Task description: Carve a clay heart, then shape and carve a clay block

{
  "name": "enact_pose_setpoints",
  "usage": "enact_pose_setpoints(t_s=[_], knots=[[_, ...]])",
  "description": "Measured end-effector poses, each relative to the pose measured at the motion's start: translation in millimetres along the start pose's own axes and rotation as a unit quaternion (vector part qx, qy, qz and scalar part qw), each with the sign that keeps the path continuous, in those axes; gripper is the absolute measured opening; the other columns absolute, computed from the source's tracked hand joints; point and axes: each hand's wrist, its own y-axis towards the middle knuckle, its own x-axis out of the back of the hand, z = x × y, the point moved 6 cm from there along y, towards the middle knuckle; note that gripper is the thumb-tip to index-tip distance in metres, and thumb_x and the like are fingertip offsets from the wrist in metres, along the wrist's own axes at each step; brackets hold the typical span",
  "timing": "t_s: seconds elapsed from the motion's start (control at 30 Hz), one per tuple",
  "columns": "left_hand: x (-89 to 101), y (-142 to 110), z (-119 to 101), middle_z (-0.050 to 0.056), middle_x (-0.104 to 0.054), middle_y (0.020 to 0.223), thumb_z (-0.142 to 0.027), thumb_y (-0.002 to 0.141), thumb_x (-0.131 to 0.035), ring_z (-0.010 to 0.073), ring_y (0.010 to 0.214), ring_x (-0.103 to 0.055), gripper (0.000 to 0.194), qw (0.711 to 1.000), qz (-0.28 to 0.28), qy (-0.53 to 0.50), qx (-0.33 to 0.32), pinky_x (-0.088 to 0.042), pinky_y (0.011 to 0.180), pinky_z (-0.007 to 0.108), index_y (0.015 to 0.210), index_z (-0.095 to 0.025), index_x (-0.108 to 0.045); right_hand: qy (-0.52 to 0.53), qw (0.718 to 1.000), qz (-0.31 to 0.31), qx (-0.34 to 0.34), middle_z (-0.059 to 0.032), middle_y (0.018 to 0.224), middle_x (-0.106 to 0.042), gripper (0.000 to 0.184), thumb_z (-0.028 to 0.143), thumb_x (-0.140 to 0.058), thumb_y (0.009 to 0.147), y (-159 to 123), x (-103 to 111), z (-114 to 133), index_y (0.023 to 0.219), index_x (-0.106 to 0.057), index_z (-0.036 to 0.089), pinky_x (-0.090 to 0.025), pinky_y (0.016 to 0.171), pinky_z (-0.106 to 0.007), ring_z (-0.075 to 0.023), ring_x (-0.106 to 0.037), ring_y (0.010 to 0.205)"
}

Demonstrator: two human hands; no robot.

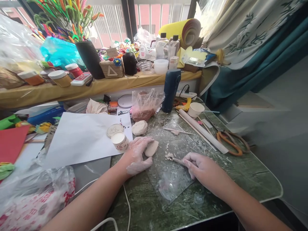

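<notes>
- Clay piece (152, 149), flat and pale, lies on the table at the centre of the frame.
- Your left hand (138, 155) curves around its left side, thumb and fingers apart; whether they grip it, you cannot tell.
- Your right hand (196, 164), right of centre, pinches a thin tool (178, 161) between thumb and fingers.
- The tool's tip touches clay crumbs (169, 156), just right of the piece.
- Above your left hand you have a clay lump (139, 127); a paper cup (119, 141) stands just left of that hand.
</notes>
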Motion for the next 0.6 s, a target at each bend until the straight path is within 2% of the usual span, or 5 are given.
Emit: enact_pose_setpoints(t_s=[0.1, 0.2, 0.4, 0.5, 0.6], knots=[[1.0, 0, -1, 0.010, -0.065, 0.136, -0.018, 0.071, -0.067, 0.0319, 0.128, -0.058, 0.063, 1.000, 0.001, 0.002, -0.001, -0.045, 0.112, 0.051, 0.133, -0.023, -0.058, -0.030, 0.999, 0.000, -0.012, 0.0018, 0.061, -0.068, 0.024, 0.039, -0.051, 0.097, 3, 1, 4, 0.082, -0.065, 0.026, -0.036, 0.048, -0.026, -0.0180, -0.061, 0.054], [2.2, 0, -3, 0.010, -0.065, 0.135, -0.018, 0.071, -0.067, 0.0326, 0.127, -0.058, 0.062, 1.000, 0.001, 0.002, -0.006, -0.046, 0.111, 0.052, 0.133, -0.023, -0.058, -0.019, 1.000, 0.001, -0.017, 0.0017, 0.062, -0.068, 0.021, 0.040, -0.053, 0.096, 0, 4, 3, 0.087, -0.067, 0.026, -0.036, 0.048, -0.025, -0.0178, -0.061, 0.054], [3.4, -2, -3, 0.008, -0.066, 0.134, -0.017, 0.071, -0.066, 0.0325, 0.126, -0.059, 0.063, 1.000, -0.012, 0.000, -0.016, -0.046, 0.111, 0.052, 0.133, -0.026, -0.057, 0.090, 0.993, 0.035, -0.062, 0.0035, 0.050, -0.061, 0.044, 0.050, -0.050, 0.099, -6, 10, -16, 0.066, -0.057, 0.023, -0.039, 0.050, -0.024, -0.0125, -0.050, 0.043], [2.3, -2, -2, 0.008, -0.065, 0.135, -0.016, 0.070, -0.065, 0.0322, 0.127, -0.058, 0.063, 1.000, -0.009, 0.000, -0.012, -0.046, 0.111, 0.051, 0.131, -0.026, -0.057, 0.121, 0.991, 0.037, -0.037, 0.0035, 0.053, -0.062, 0.041, 0.054, -0.047, 0.100, -3, 12, -16, 0.080, -0.067, 0.024, -0.043, 0.050, -0.024, -0.0136, -0.055, 0.046], [0.5, -2, -2, 0.009, -0.065, 0.133, -0.015, 0.068, -0.066, 0.0323, 0.125, -0.059, 0.064, 1.000, -0.017, 0.001, -0.007, -0.047, 0.110, 0.051, 0.132, -0.025, -0.057, 0.069, 0.996, -0.031, 0.037, -0.0030, 0.081, -0.077, 0.034, 0.048, -0.051, 0.099, 4, 16, -2, 0.106, -0.075, 0.026, -0.056, 0.065, -0.029, -0.0208, -0.072, 0.074]])
